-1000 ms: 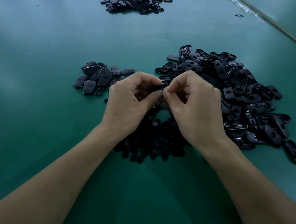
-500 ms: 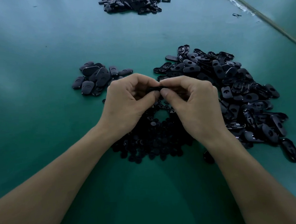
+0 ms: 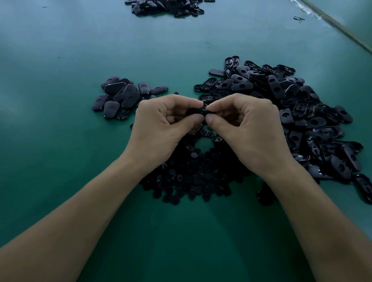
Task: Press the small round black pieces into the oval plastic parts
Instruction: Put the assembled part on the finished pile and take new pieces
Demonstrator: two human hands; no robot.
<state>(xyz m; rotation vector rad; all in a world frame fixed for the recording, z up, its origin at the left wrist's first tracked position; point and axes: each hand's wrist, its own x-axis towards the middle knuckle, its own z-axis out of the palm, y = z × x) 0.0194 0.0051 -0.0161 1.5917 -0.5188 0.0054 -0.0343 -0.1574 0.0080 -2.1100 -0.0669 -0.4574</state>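
My left hand [image 3: 164,129] and my right hand [image 3: 248,127] meet over the middle of the green table, fingers curled, thumbs side by side. Between them they pinch one black oval plastic part [image 3: 195,112], mostly hidden by the fingers. Whether a round piece sits in it cannot be seen. Under my wrists lies a heap of small round black pieces [image 3: 194,175] with a bare gap in its middle. A large pile of oval parts with holes [image 3: 293,115] spreads to the right. A smaller group of oval parts [image 3: 122,96] lies to the left.
Another heap of black parts [image 3: 166,2] lies at the far edge of the green table [image 3: 46,106]. A taped seam and table edge [image 3: 326,18] run diagonally at the upper right, with one stray small piece [image 3: 298,18] beside it.
Both hands have stayed together on the oval part. The fingers have shifted slightly round it, and the thumbs now sit closer, tip beside tip.
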